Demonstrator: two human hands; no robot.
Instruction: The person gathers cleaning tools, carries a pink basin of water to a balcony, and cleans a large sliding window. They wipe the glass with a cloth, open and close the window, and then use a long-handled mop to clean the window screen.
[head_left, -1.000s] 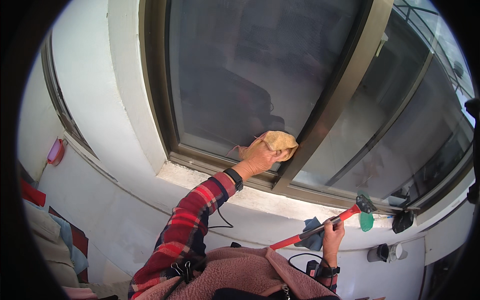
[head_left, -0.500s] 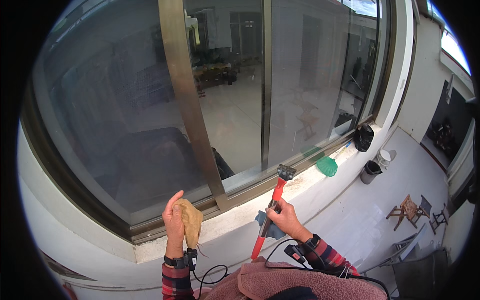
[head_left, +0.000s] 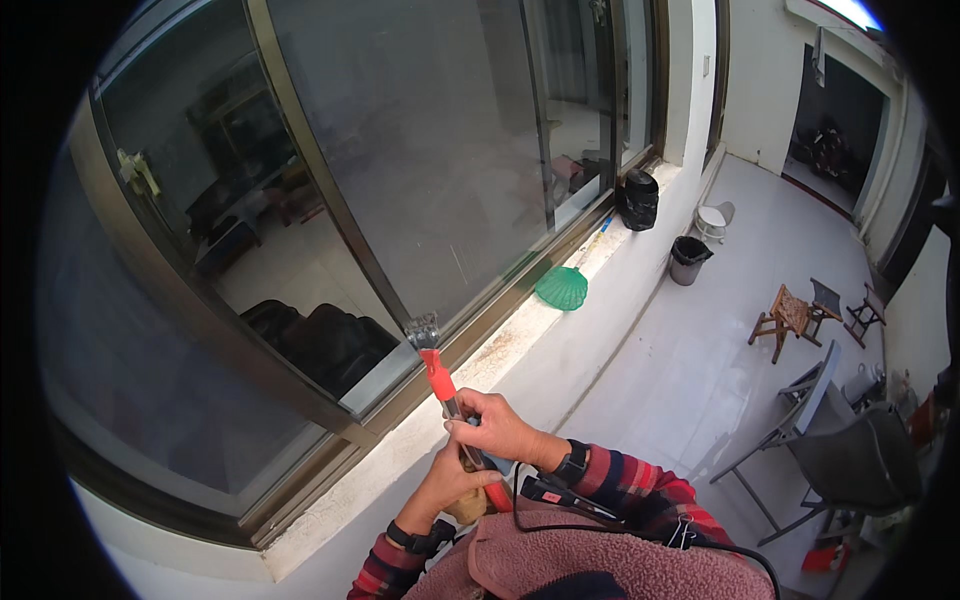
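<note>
My right hand (head_left: 500, 430) is closed around the middle of a red-and-metal handled scraper-like tool (head_left: 438, 378). Its short, wide grey head points up and away, in front of the window frame. Just below, my left hand (head_left: 445, 482) is closed at the lower part of the handle, with a tan cloth (head_left: 465, 510) bunched under its fingers. A bit of blue cloth (head_left: 503, 466) shows behind my right hand, mostly hidden. The handle's red lower end comes out beneath both hands, close to my pink fleece garment.
A sliding window (head_left: 440, 150) in a brown metal frame stands ahead. On its pale sill (head_left: 500, 350) lie a green fan-shaped thing (head_left: 562, 288) and a black bag-covered container (head_left: 638, 200). To the right are a bin (head_left: 688, 262), wooden stools (head_left: 783, 318) and a folding chair (head_left: 860, 460).
My left hand has come over from the left, with the tan cloth, to the tool's handle. The tool and my right hand now appear farther left. The view has turned to the right.
</note>
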